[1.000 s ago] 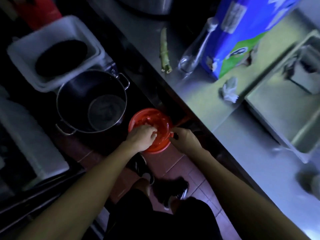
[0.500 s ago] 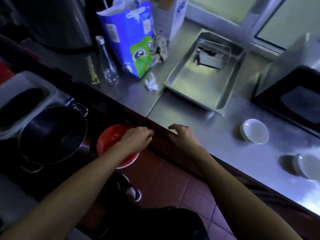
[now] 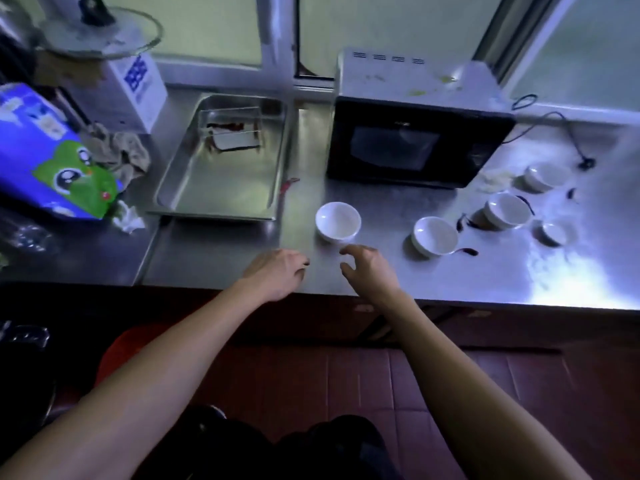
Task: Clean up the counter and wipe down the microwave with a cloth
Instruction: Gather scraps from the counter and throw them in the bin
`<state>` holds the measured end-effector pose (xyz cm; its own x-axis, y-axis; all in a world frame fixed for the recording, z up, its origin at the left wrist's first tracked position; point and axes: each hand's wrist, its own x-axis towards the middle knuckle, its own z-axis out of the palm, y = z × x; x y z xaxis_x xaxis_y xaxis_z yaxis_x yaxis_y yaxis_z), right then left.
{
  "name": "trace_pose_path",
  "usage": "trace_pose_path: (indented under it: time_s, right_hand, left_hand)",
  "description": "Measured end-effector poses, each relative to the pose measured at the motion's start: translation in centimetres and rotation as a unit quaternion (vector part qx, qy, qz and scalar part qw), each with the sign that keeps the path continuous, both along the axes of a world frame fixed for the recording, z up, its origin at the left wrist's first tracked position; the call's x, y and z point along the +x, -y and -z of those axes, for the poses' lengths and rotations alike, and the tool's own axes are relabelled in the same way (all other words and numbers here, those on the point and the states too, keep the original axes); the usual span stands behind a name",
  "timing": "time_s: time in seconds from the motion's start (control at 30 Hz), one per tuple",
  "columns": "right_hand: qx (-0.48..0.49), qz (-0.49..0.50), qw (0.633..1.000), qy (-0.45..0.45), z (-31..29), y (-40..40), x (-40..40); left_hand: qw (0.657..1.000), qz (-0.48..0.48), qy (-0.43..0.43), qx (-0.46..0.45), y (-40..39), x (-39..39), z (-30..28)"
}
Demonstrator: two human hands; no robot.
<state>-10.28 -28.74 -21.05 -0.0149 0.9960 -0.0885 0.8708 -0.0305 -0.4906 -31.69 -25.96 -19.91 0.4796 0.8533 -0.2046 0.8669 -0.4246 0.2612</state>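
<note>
Hands left red basin; right hand (image 3: 369, 270) near bowl (image 3: 338, 221).

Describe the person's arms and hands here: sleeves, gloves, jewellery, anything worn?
Both forearms are bare up to the frame edge, with no sleeves visible. The left hand and right hand wear no gloves; no watch, bracelet or ring shows. The left hand's fingertips look dark, possibly nail polish, but the picture is too dim to tell. Dark clothing shows below, at the bottom of the view.

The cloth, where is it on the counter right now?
In the head view the crumpled cloth lies at the far left of the counter, between the blue bag and the steel tray, below the white box.
</note>
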Motion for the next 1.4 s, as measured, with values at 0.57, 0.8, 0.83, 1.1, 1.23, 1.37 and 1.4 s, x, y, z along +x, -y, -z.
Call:
trace_pose_path:
  time_s: [0.57, 0.8, 0.83, 1.1, 1.23, 1.37, 1.4]
  right_hand:
    - [-0.026, 0.167, 0.980, 0.102, -0.5, 1.9, 20.7]
    - [-0.054, 0.226, 0.967, 0.099, -1.4, -3.2, 27.8]
    - [-0.060, 0.236, 0.965, 0.095, -1.5, -3.9, 28.6]
    - [-0.061, 0.282, 0.955, 0.071, -1.8, -5.2, 34.9]
    - [-0.058, 0.302, 0.950, 0.047, -1.5, -5.8, 39.2]
    - [-0.050, 0.301, 0.952, 0.035, -0.7, -7.3, 44.1]
    - [-0.051, 0.298, 0.953, 0.026, -0.4, -8.0, 45.5]
  left_hand:
    - [0.985, 0.155, 0.077, -0.019, -9.2, 22.2, 0.2]
    - [0.980, 0.146, 0.117, -0.064, -15.1, 29.3, 2.0]
    - [0.979, 0.150, 0.119, -0.068, -15.8, 30.2, 2.1]
    - [0.968, 0.193, 0.140, -0.082, -18.6, 38.7, 2.1]
    - [0.967, 0.194, 0.141, -0.089, -19.5, 43.0, 2.3]
    - [0.970, 0.172, 0.144, -0.097, -20.3, 47.5, 2.6]
    - [0.970, 0.167, 0.146, -0.101, -20.5, 48.7, 2.9]
